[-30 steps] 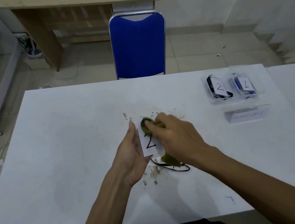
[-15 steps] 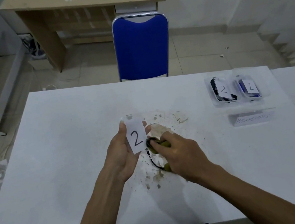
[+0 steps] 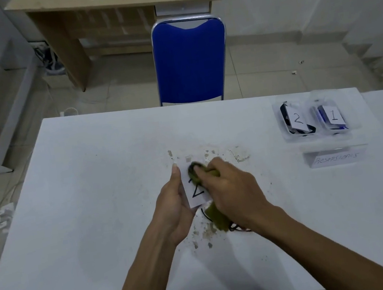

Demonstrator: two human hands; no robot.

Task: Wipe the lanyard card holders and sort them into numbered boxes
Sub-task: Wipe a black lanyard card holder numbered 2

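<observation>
White table (image 3: pixel 96 207), scuffed and flecked with brownish crumbs around the middle.

Card holder (image 3: pixel 196 193), clear plastic with a white paper insert marked "2", held above the table centre; gripped along its left edge by left hand (image 3: pixel 173 208), thumb side up, fingers curled behind. Upper part covered by the cloth.

Cloth (image 3: pixel 216 216), olive green, bunched; clutched in right hand (image 3: pixel 231 188) and pressed against the face of the card holder near its top, loose end trailing down below the palm. Hands close together, both meeting at the card holder.

Lanyard (image 3: pixel 238 228), black cord, hanging from under the card holder and lying on the table beneath the right wrist, partly hidden.

Box 2 (image 3: pixel 280 117), clear plastic, far right of the table, holding a card marked "2" with a black lanyard around it.

Box 1 (image 3: pixel 350 110), clear plastic, touching the first on its right, holding a card marked "1" with a blue lanyard.

Label stand (image 3: pixel 336 156), clear, just in front of the two boxes, handwritten word not legible enough to read with certainty.

Chair (image 3: pixel 189 59), blue back with metal frame, pushed up to the far edge of the table.

Desk (image 3: pixel 114 5), light wood, against the far wall behind the chair; tangle of cables (image 3: pixel 49 59) on the floor to its left.

Dark object at the right edge of view, cut off, not identifiable.
</observation>
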